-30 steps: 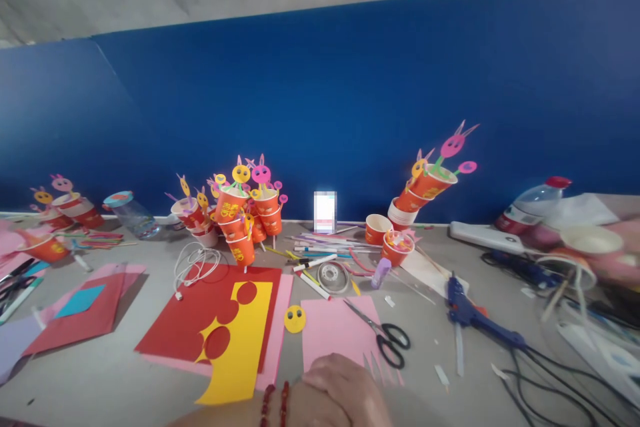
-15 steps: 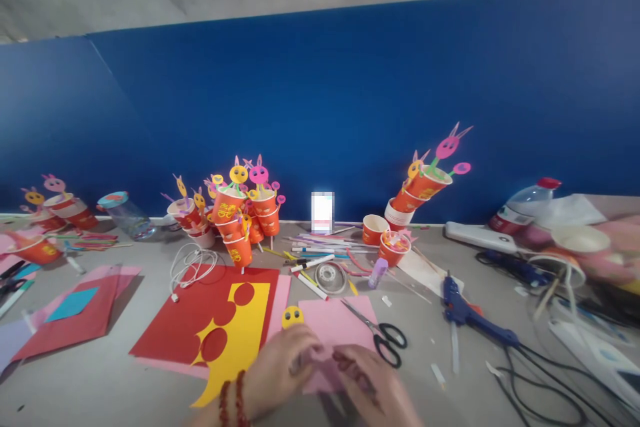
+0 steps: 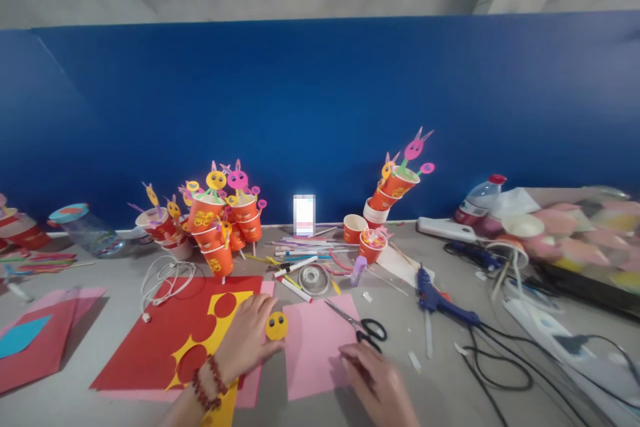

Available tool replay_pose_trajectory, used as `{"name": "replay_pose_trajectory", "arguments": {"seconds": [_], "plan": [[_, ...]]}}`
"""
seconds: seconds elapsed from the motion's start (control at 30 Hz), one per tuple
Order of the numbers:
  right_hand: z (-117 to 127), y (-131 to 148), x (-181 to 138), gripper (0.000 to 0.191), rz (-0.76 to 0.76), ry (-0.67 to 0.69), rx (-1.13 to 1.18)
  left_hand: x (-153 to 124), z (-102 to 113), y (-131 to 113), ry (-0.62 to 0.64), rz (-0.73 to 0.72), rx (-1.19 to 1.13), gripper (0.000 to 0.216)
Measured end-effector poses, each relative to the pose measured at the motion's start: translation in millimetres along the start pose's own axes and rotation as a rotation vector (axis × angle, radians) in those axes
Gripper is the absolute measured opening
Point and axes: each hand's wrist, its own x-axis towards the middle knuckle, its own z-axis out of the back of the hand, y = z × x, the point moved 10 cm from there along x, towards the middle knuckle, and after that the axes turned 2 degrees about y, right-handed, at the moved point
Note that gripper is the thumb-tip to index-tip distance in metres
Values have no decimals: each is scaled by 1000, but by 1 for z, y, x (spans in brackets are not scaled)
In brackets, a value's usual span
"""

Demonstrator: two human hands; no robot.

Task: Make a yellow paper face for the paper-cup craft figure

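My left hand [image 3: 249, 337], with a bead bracelet on its wrist, lies over the yellow cut-out sheet [image 3: 200, 353] and pinches a small yellow paper face with googly eyes [image 3: 277, 325]. My right hand [image 3: 376, 381] rests on the lower right edge of the pink paper sheet [image 3: 313, 343], fingers curled, pinching a small strip of pink paper. Black-handled scissors [image 3: 363, 327] lie just above my right hand.
A red sheet [image 3: 150, 347] lies under the yellow one. Orange paper cups with bunny faces [image 3: 220, 213] stand at the back, more [image 3: 395, 187] to the right. A blue glue gun [image 3: 435, 297] with black cable, tape roll [image 3: 313, 277], markers, white cable [image 3: 165, 277] and bottle [image 3: 477, 200] are spread around.
My left hand has moved up and left from the pink sheet and taken hold of the yellow face. My right hand has slid to the sheet's right edge. The view has shifted right.
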Motion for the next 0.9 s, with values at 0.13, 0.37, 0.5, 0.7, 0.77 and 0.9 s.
{"name": "replay_pose_trajectory", "arguments": {"seconds": [0.13, 0.37, 0.5, 0.7, 0.77, 0.9], "plan": [[35, -11, 4, 23, 9, -101, -141, -1, -5, -7, 27, -79, 26, 63], [43, -34, 9, 26, -11, -56, -333, 0, -5, -10, 11, -80, 40, 54], [37, -34, 8, 28, -39, -4, -351, 2, -6, -1, -9, -37, 87, 58], [37, -34, 5, 25, -24, -48, -342, 3, 1, -1, -85, -39, 112, 50], [38, -36, 4, 24, -2, -71, -349, -1, 1, -18, -85, -98, 88, 43], [41, -41, 4, 23, 14, -94, -374, -15, -14, -84, 52, -370, 26, 44]]}}
